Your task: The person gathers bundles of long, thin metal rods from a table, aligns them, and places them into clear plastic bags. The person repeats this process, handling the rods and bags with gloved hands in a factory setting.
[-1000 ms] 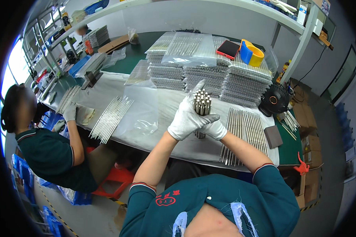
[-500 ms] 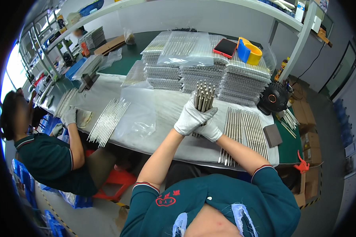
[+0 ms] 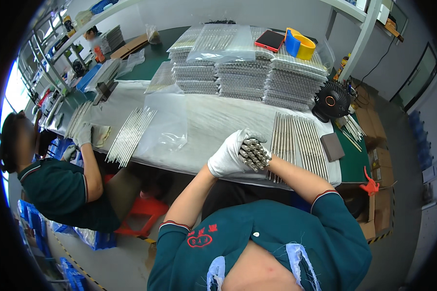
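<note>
In front of my chest, just above the table's near edge, is a thick bundle of thin metal rods (image 3: 255, 155), tilted so its cut ends face up toward me. My left hand (image 3: 226, 157), in a white glove, is closed round the bundle from its left side. My right forearm reaches to the right side of the bundle, where the rods hide most of that hand and its fingers. Beside it, to the right, more metal rods (image 3: 302, 145) lie in two flat rows on the white cloth (image 3: 213, 114).
Bubble-wrap packs (image 3: 240, 80) are stacked at the back, topped by a red-edged phone (image 3: 270, 40) and a yellow-and-blue tape roll (image 3: 300, 44). Right are a black fan (image 3: 331, 101) and a grey block (image 3: 332, 147). Left, a gloved co-worker (image 3: 58, 189) sits near loose rods (image 3: 131, 136).
The bundle has come down toward me and tipped from upright, so its ends now face me. Both hands moved with it, and my right hand has become mostly hidden behind the rods.
</note>
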`<state>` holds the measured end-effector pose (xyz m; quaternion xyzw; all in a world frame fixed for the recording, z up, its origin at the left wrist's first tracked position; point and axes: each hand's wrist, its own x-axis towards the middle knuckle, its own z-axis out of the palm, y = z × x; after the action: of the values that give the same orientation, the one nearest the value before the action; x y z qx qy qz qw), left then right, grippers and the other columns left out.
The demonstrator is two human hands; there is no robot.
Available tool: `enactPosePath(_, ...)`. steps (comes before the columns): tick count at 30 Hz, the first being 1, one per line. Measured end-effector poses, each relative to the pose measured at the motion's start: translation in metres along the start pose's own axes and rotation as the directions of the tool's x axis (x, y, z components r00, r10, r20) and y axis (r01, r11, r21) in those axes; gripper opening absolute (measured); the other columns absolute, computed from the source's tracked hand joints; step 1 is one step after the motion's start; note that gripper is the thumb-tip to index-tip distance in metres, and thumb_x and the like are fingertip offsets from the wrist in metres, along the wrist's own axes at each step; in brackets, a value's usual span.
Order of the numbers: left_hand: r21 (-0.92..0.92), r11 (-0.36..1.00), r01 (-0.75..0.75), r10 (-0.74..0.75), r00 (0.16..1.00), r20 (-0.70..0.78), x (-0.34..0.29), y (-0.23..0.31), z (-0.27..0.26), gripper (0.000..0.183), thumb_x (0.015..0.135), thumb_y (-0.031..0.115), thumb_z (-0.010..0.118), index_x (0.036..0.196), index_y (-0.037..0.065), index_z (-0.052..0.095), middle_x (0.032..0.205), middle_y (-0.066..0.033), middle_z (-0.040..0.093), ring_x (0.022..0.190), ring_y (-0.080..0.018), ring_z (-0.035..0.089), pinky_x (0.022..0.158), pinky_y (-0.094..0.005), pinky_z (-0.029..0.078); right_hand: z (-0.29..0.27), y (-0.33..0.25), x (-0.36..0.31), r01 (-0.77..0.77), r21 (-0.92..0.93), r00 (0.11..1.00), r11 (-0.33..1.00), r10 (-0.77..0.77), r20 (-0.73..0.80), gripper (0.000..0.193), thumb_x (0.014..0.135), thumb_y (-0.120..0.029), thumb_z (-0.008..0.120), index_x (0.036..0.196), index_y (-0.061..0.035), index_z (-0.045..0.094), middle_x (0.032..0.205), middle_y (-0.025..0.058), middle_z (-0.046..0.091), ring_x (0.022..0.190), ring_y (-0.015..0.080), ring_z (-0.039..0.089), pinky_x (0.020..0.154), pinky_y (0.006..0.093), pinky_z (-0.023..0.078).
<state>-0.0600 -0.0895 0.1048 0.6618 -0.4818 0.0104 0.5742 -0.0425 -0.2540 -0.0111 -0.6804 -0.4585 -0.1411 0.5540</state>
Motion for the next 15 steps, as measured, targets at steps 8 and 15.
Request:
enactPosePath(8,0.002,0.997,-0.071,0.071,0.997,-0.004,-0.0067,-0.0079,0.0028,0.052,0.060,0.016,0.085,0.106,0.004,0.064,0.097,-0.0127,0.065,0.089,-0.0309,0.062,0.084,-0.0386,0.050,-0.0006,-0.0074,0.0064,-0.065,-0.024,0.998,0.998,0.064,-0.023,0.039,0.073,-0.012,0.068,0.111,-0.0091,0.057,0.102,0.0061,0.058,0.097,0.0233,0.056,0.088,0.0335,0.046)
enactPosePath(15,0.078,0.993,-0.084,0.083,0.996,0.020,-0.0059,-0.0052,0.0017,0.053,0.059,0.019,0.086,0.105,0.006,0.063,0.096,-0.0120,0.065,0.090,-0.0320,0.061,0.085,-0.0397,0.048,0.0000,-0.0100,0.0085,-0.220,-0.004,0.974,0.976,0.219,-0.063,0.043,0.064,-0.019,0.073,0.104,-0.0083,0.059,0.097,0.0098,0.059,0.091,0.0298,0.057,0.083,0.0373,0.047)
